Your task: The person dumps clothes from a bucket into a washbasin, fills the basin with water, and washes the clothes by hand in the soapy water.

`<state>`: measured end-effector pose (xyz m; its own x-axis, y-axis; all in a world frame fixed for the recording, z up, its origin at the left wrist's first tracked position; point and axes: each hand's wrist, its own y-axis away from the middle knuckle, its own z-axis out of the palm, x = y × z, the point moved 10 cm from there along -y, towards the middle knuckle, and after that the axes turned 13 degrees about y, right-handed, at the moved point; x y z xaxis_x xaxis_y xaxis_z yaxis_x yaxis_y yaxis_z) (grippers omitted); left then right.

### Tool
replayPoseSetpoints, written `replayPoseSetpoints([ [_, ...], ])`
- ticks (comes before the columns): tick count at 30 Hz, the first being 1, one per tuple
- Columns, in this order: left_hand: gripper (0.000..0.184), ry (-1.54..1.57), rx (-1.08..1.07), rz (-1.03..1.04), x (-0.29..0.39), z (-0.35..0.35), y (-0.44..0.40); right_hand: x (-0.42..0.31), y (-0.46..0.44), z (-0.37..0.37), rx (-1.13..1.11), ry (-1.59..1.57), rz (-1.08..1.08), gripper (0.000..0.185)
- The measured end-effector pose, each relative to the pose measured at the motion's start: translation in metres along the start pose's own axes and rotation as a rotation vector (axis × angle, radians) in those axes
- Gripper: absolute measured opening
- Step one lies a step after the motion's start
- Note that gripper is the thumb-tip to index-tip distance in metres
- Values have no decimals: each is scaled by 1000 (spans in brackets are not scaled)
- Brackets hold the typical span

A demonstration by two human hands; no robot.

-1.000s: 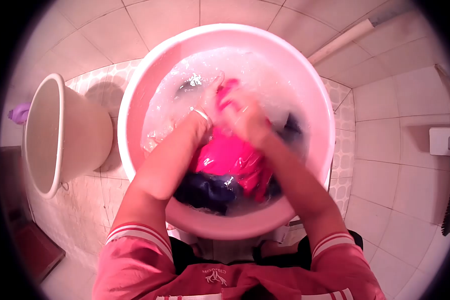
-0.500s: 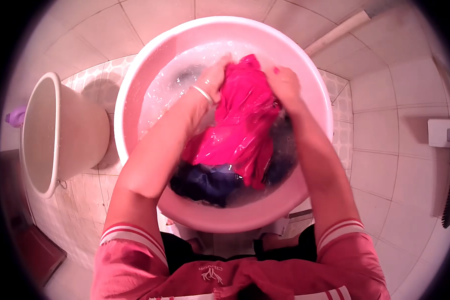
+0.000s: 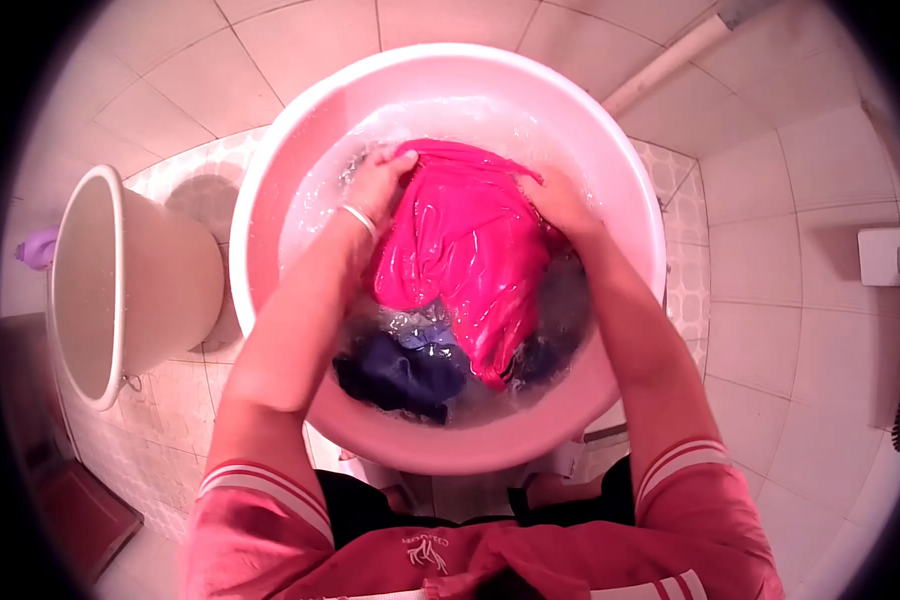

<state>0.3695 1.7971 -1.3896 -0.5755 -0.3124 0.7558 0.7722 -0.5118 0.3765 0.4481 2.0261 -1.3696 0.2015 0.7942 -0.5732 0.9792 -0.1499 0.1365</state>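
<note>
A wet, bright pink garment (image 3: 460, 235) is stretched between my two hands, its lower part trailing in soapy water. My left hand (image 3: 378, 185), with a pale bangle at the wrist, grips its upper left edge, thumb on top. At the upper right edge my right hand (image 3: 558, 203) is closed on the cloth; some of its fingers are hidden. Around them is a large pink basin (image 3: 450, 450). Dark blue clothing (image 3: 400, 375) lies in the water below the pink garment, near the basin's front.
A pale bucket (image 3: 165, 285) lies tipped on the left, its mouth facing away from the basin. Behind it is a purple object (image 3: 36, 248). A pipe (image 3: 670, 65) runs along the wall at upper right. A white wall fixture (image 3: 885, 257) is at far right.
My hands have moved apart and slightly toward me, spreading the bunched pink garment wider. More of the dark blue clothing shows below it.
</note>
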Motion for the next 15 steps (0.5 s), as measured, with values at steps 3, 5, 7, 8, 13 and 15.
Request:
replayPoseSetpoints([
  [3, 38, 389, 111, 40, -27, 11, 9, -26, 9, 2, 263, -293, 77, 30],
  [5, 30, 667, -39, -305, -45, 59, 25, -113, 39, 4, 248, -361, -244, 13],
  [7, 33, 835, -745, -195, -58, 79, 0, -188, 77, 0, 324, -26, -310, 13],
  [8, 33, 879, -983, -157, -63, 80, 1, -192, 73, 13, 292, 105, -282, 16],
  [13, 30, 842, -200, -289, -116, 56, -10, -143, 19, 3, 280, 247, 24, 30],
  [15, 27, 589, -136, -265, -101, 60, -6, -100, -2, -19, 284, 235, 113, 39],
])
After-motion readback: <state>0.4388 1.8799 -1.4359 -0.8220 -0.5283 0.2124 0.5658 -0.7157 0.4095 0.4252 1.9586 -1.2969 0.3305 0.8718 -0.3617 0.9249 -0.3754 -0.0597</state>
